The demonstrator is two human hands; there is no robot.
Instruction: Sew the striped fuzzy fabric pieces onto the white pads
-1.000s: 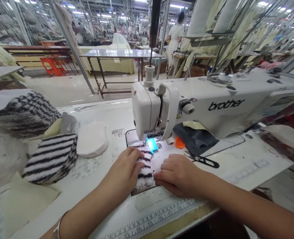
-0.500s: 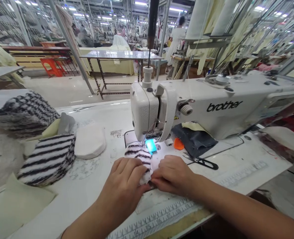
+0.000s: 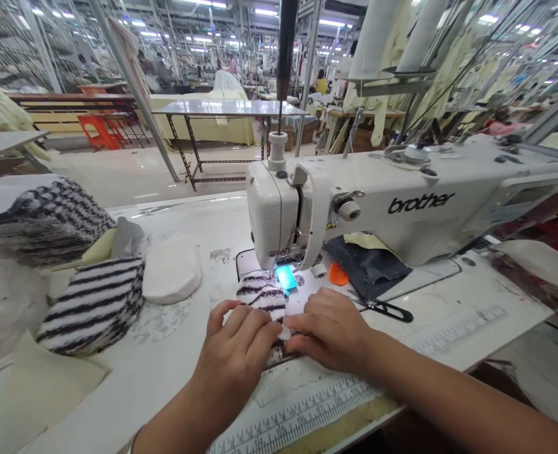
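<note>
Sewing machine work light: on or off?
On: the blue block beside the striped fabric piece is brightly lit; the bulb itself isn't visible.

Past our right hand (image 3: 330, 331) and off to its right we see black snips (image 3: 392, 311), with a dark cloth (image 3: 373, 270) behind them and an orange piece (image 3: 338, 274) at the cloth's left edge. Nearer to us than the right hand lies a ruler strip (image 3: 302, 419). Well left of our left hand (image 3: 236, 347) we have a pale scrap (image 3: 52, 378), and farther ahead on that side a grey cloth (image 3: 126, 236). Far beyond the left hand stand a table (image 3: 231, 108) and an orange stool (image 3: 98, 131); beyond the right hand we spot thread cones (image 3: 376, 44).
</note>
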